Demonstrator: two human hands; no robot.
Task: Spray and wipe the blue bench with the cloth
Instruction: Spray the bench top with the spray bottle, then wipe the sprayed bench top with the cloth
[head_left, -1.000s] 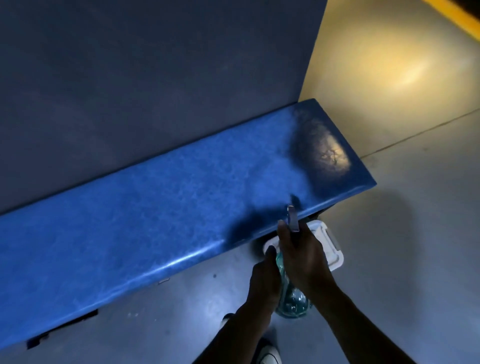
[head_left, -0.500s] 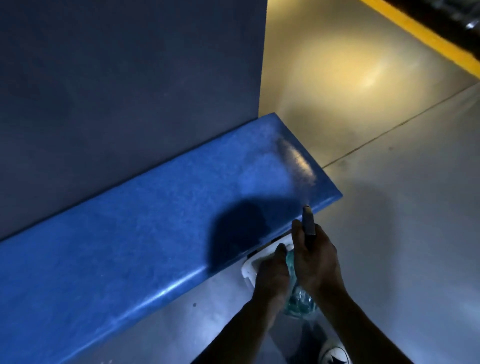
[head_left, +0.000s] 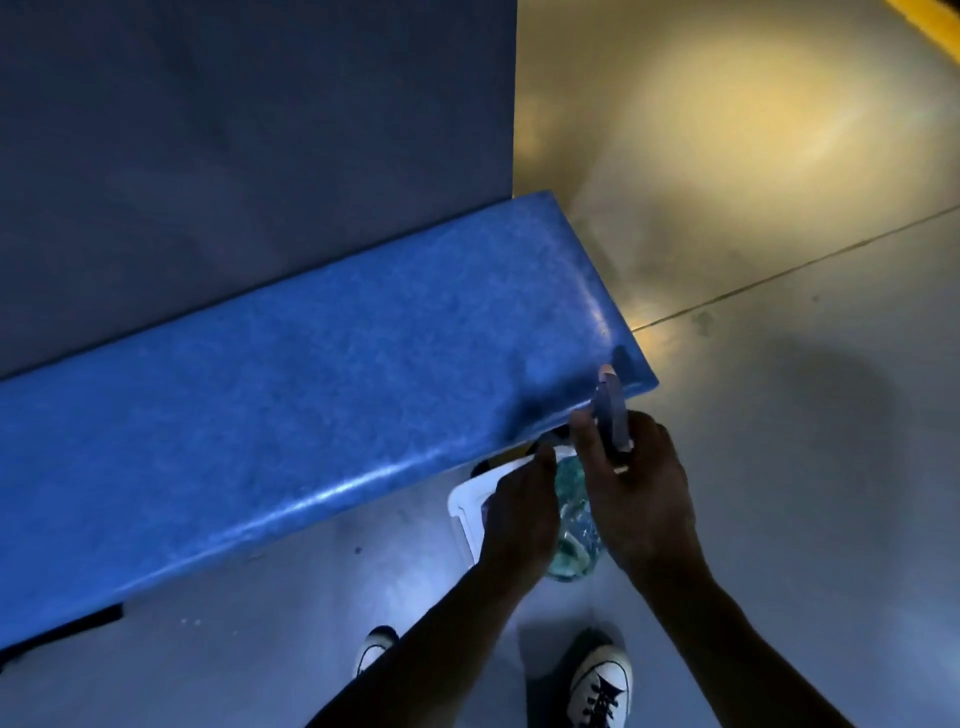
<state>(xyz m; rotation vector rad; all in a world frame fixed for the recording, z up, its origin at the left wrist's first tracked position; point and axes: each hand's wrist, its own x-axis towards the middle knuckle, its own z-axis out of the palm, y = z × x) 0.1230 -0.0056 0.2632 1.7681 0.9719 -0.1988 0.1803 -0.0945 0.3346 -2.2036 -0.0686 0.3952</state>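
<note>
Against a dark grey-blue wall (head_left: 249, 145) runs the blue bench (head_left: 291, 395), a long slab with a mottled, speckled surface, a rounded glossy front edge that catches a streak of light, and a squared right end that stops where the wall ends. Its top looks bare, with a dark shadow falling near the right front corner. Just off that corner, over the grey floor (head_left: 810, 467), a spray bottle (head_left: 574, 525) is held upright in both hands: its clear body shows greenish liquid between the hands, and its grey spray head (head_left: 612, 415) pokes up and points toward the bench end. The right hand (head_left: 636, 499) wraps the bottle's neck from the right, fingers curled round it below the spray head, thumb up along the left of the head; whether a finger presses the trigger cannot be told. The left hand (head_left: 522, 514) cups the bottle's left side, fingers curled against the body. Both forearms reach up from the bottom edge. Below the hands a white container (head_left: 467, 501) sits on the floor, partly hidden under the bench edge. Counted: one bench, one bottle, one white container, two hands, two white-toed shoes (head_left: 600, 680). No cloth can be made out.
</note>
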